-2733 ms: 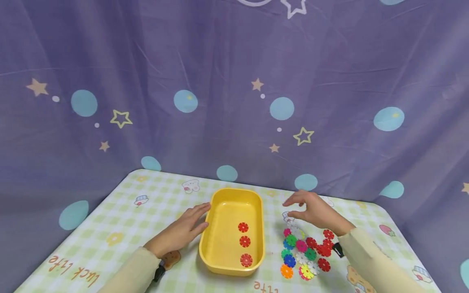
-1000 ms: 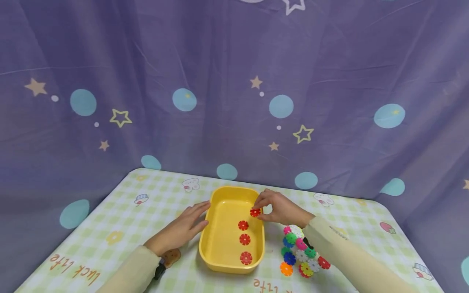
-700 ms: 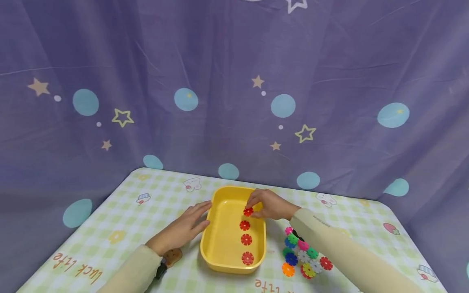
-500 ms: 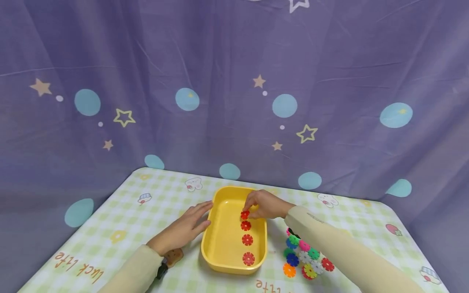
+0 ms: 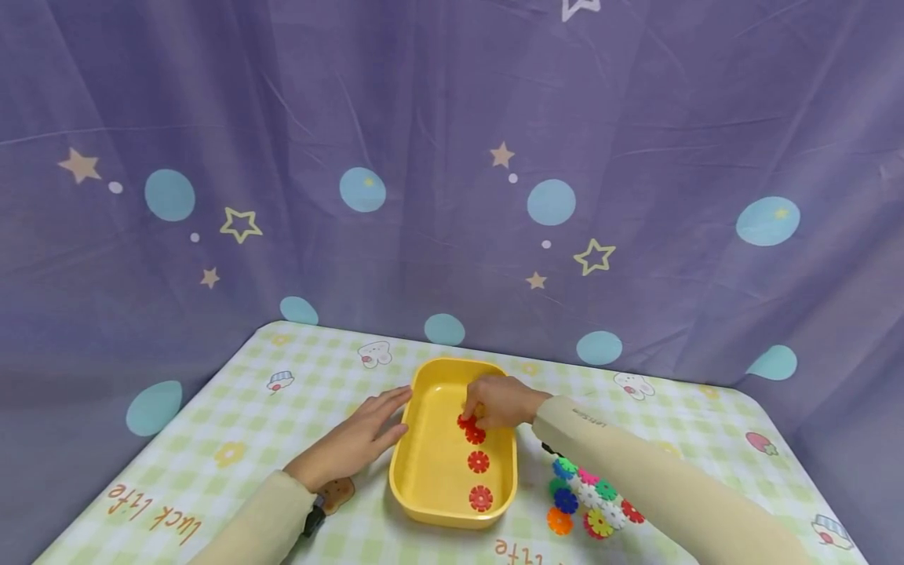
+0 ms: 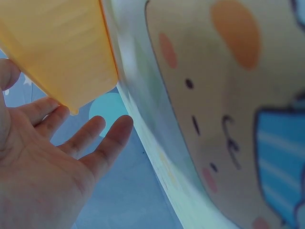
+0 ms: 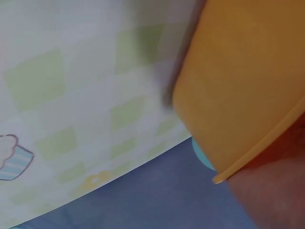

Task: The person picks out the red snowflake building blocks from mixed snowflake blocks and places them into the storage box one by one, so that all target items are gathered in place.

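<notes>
Inside the yellow rectangular plastic tray (image 5: pixel 431 471), the right hand (image 5: pixel 500 401) pinches narrowly a red flower-shaped plastic disc (image 5: pixel 464 422), just beside other red discs (image 5: pixel 479 461). The left hand (image 5: pixel 346 443), its fingers spread and relaxed, touches the tray's left side.

Yellow tray (image 5: pixel 431 463): smooth plastic, glossy inside w/ highlights, outer walls more matt; red discs (image 5: pixel 481 498) & multicol. discs (image 5: pixel 588 495) look plastic too, w/ notched edges. Tabletop cover (image 5: pixel 282 424): smooth printed sheet, cloth or vinyl unclear. Backdrop (image 5: pixel 438 118) & sleeves (image 5: pixel 650 479): cloth, mostly matt, backdrop creased.
</notes>
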The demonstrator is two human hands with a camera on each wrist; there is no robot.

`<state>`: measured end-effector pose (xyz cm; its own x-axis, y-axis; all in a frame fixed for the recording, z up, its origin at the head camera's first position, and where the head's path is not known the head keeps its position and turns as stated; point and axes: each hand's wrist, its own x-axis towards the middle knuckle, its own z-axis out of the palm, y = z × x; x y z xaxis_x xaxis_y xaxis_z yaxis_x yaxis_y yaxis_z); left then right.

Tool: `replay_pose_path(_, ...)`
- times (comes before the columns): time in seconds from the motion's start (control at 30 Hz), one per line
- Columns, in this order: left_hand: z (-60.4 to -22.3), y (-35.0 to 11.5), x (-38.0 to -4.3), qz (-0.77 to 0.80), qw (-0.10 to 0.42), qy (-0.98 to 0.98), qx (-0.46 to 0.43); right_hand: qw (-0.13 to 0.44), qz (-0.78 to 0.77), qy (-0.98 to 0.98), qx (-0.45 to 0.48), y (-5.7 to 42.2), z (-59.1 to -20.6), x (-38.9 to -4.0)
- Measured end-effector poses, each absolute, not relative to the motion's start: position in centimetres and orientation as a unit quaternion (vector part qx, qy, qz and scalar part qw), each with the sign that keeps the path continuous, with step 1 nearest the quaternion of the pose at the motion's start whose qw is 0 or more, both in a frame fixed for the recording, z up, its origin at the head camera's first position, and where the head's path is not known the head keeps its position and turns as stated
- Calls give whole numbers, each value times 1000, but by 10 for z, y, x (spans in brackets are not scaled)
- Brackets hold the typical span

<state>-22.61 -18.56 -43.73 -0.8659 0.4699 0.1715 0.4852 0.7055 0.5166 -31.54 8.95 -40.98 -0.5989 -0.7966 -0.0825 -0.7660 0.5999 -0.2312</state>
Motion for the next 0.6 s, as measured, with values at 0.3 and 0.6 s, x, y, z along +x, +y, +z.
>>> replay_pose_path(0.3, -437, -186, -225, -288, 4, -920, -264, 85, -37, 908, -408, 85, -405, -309)
replay_pose_path(0.6, -435, -187, -224, -287, 6, -921, -264, 128, 1, 917, -378, 80, -397, -304)
